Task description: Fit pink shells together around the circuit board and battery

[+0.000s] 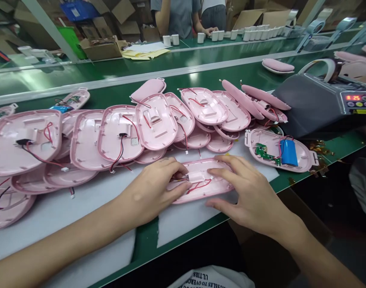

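Observation:
A pink plastic shell half lies open side up on a white foam sheet, with a white block and red and black wires inside it. My left hand rests on its left end, fingers on the wires. On its right end sits my right hand, fingers spread over the rim and the white block. To the right lies another pink shell that carries a green circuit board and a blue battery.
Several pink shell halves with wires are piled behind my hands. A dark grey machine with a lit display stands at the right. The green table edge runs close to me. Two people stand at the far bench beside white parts and cardboard boxes.

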The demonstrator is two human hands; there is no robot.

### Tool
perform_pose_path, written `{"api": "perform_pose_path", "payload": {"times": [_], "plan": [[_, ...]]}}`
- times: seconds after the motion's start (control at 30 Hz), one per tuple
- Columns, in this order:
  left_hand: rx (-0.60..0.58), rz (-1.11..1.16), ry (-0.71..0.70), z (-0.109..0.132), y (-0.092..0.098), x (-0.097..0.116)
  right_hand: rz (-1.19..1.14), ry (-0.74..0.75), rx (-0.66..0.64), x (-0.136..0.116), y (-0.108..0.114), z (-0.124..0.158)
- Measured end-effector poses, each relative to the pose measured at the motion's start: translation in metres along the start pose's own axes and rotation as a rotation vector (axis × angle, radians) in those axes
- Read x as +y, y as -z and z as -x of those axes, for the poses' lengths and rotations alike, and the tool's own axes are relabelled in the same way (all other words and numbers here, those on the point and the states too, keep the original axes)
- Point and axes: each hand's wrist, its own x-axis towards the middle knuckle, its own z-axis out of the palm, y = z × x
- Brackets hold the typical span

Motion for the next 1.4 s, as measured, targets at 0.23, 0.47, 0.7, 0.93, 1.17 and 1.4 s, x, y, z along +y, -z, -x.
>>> {"api": "perform_pose_path", "payload": {"times": [0.23,0.47,0.7,0.93,1.17,1.4], "plan": [[-0.065,0.229,0.177,0.008,0.014,0.003,-0.036,0.135,0.112,-0.003,-0.011,0.003],[-0.103,0.228,0.188,0.025,0.027,-0.001,-0.077,0.193,0.193,-0.013,-0.012,0.003],[-0.134,0.318,0.188,0.038,0.026,-0.005,-0.052,0.275,0.324,-0.035,-0.004,0.0],[-0.225,0.394,0.169,0.04,0.033,-0.007,-0.067,0.303,0.371,-0.051,0.004,-0.011],[-0.236,0.405,0.151,0.044,0.034,-0.012,-0.068,0.315,0.38,-0.059,0.006,-0.012],[-0.141,0.303,0.123,0.051,0.027,-0.015,-0.083,0.327,0.299,-0.05,-0.003,-0.012]]}}
